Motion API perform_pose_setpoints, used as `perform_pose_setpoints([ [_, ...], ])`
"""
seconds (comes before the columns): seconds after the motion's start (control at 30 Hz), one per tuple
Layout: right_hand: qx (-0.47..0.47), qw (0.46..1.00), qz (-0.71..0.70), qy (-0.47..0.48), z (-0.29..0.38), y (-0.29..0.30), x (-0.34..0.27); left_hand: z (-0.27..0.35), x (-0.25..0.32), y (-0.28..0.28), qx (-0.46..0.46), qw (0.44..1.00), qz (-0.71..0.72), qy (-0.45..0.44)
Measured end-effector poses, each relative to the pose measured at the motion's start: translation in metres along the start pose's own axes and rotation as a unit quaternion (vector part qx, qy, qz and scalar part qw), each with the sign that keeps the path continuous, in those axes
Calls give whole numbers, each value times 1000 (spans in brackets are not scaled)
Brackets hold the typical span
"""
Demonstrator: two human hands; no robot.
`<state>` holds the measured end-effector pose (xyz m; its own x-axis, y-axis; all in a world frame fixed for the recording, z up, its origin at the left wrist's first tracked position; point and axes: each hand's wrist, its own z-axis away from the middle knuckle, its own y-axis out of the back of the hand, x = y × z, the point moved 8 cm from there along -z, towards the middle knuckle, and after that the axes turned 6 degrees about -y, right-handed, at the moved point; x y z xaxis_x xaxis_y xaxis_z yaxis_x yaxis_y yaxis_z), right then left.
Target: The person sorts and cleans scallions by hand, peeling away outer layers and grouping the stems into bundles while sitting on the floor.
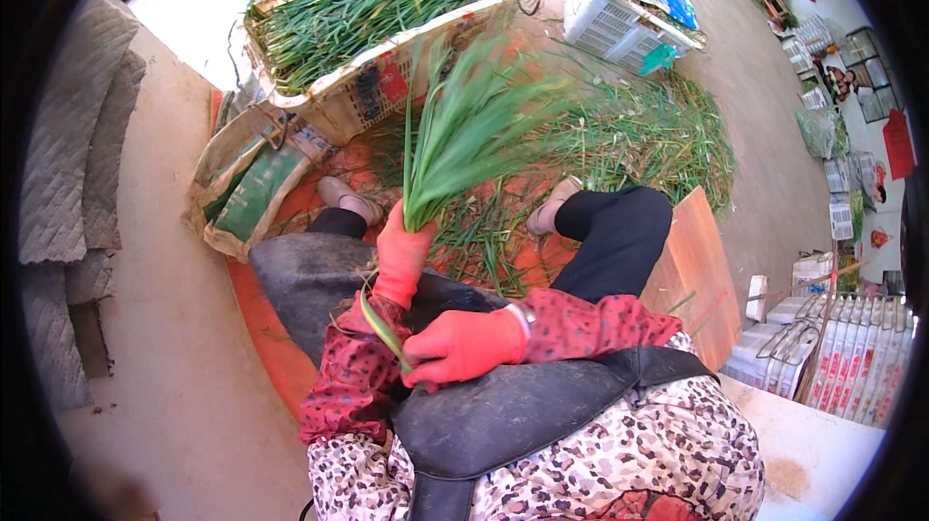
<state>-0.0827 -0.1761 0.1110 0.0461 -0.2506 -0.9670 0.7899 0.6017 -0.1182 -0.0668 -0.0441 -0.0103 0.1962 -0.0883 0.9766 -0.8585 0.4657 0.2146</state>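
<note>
My left hand (403,260), in a red glove, is closed around the lower stems of a bunch of long-leaved greens (450,151), probably chives. Their leaves fan upward and blur towards the tips. Nearer my body, my right hand (464,347), also red-gloved, pinches a yellow-green leaf (382,329) between thumb and fingers. That leaf runs up past my left wrist. The root ends of the bunch are hidden inside the left glove. A dark apron (522,405) covers my lap beneath both hands.
Ahead stands a crate (392,96) heaped with greens, beside an open sack (254,191). Loose leaves (646,136) pile on the floor at right, near a white crate (617,31). A wooden board (693,274) lies by my right knee; stacked white crates (849,354) stand farther right.
</note>
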Motion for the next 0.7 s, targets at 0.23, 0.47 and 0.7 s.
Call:
perform_pose_setpoints([
  [0.23, 255, 913, -42, -317, 61, 122, 109, 30, -5, -6, -159, 828, 470, 262],
  [0.47, 285, 877, -386, -26, 11, 136, 91, 64, 17, 15, -183, 856, 428, 226],
  [0.7, 434, 801, -405, 76, 56, 227, 113, 141, 1, 84, -146, 839, 413, 323],
])
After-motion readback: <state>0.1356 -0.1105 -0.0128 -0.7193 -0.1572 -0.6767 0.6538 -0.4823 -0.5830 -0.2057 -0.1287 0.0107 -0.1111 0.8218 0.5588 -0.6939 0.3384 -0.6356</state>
